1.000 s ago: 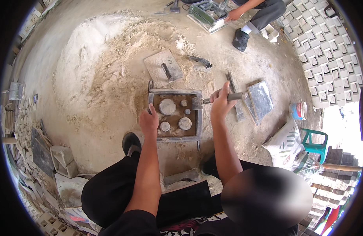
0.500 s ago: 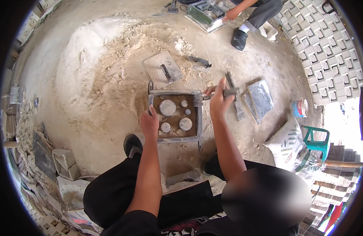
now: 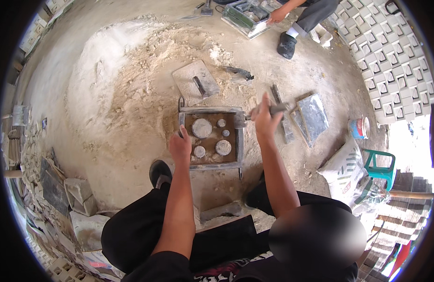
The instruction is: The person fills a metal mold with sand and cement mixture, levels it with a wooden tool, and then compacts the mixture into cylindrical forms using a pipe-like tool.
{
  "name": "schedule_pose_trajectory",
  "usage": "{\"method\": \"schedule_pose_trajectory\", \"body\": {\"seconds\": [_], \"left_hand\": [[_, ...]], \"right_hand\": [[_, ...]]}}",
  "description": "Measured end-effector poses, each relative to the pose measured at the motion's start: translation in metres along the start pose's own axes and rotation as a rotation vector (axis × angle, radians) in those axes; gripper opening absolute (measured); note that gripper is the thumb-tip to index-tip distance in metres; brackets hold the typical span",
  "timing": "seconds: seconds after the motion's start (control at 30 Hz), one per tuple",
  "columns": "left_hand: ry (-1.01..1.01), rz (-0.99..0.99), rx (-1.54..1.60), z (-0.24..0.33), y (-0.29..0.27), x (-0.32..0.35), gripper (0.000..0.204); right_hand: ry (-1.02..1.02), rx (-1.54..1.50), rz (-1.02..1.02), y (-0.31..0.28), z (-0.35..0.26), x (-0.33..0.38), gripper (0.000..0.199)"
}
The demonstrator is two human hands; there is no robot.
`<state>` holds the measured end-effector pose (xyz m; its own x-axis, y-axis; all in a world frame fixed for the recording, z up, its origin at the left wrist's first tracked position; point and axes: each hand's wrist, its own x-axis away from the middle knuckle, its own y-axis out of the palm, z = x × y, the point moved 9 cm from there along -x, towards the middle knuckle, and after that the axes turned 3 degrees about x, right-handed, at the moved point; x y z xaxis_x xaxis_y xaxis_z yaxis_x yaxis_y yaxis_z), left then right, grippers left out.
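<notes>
On the ground before me lies a square grey moulding frame (image 3: 212,166) filled with brown sand. Several pale round discs, large and small, among them a big disc (image 3: 202,128), sit in the sand. My left hand (image 3: 180,148) is closed over the frame's left side. Over the frame's upper right corner, my right hand (image 3: 265,120) grips a short-handled hand tool (image 3: 277,109). Its blocky grey head is at the corner; motion blur hides its exact kind, and I cannot tell if it touches the frame.
A float trowel (image 3: 194,80) lies beyond the frame, near a sand heap (image 3: 132,70). To the right are a grey flat board (image 3: 313,117), a bucket (image 3: 359,128), a white sack (image 3: 344,169) and a green stool (image 3: 380,167). Another person's hand (image 3: 276,16) rests on a box frame (image 3: 245,23).
My right hand and its tool have shifted slightly right and nearer to me. My left hand stays on the frame's side; the whole view has shifted a little.
</notes>
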<state>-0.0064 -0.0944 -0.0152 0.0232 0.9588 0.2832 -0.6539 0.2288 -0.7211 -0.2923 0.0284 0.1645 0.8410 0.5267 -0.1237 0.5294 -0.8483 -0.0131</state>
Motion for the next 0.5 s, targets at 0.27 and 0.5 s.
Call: {"method": "schedule_pose_trajectory", "body": {"seconds": [0.27,0.5], "left_hand": [[0.046,0.072,0.028,-0.005,0.002,-0.007,0.067],[0.002,0.003,0.018,0.002,-0.005,0.0,0.063]], "right_hand": [[0.067,0.046,0.031,0.0,0.002,0.021,0.049],[0.074,-0.005,0.018,-0.011,0.013,0.041,0.047]]}}
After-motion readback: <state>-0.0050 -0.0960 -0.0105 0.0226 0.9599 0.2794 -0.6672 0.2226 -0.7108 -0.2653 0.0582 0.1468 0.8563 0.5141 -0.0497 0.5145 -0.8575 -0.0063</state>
